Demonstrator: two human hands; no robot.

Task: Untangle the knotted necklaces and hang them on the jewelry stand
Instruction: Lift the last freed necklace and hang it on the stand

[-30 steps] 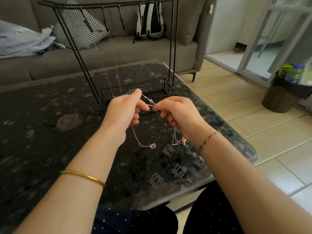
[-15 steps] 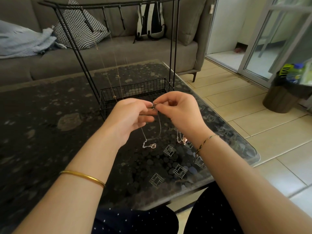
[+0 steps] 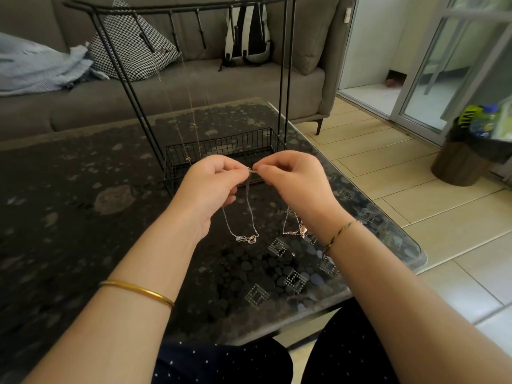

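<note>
My left hand and my right hand meet fingertip to fingertip above the table, both pinching the top ends of a thin silver necklace. Its loop hangs down to a heart pendant just over the glass. A second, rose-coloured necklace dangles from under my right hand. Directly behind my hands stands the black wire jewelry stand with a mesh basket base. Fine gold chains hang from its top bar.
The dark pebble-patterned glass table ends at a rounded corner on the right. Behind it is a grey sofa with a checked cushion and a backpack. A bin stands on the tiled floor at right.
My hands have come together: the chain ends stretched between them a second ago now meet at my fingertips. The silver loop hangs straighter and both hands have lifted slightly.
</note>
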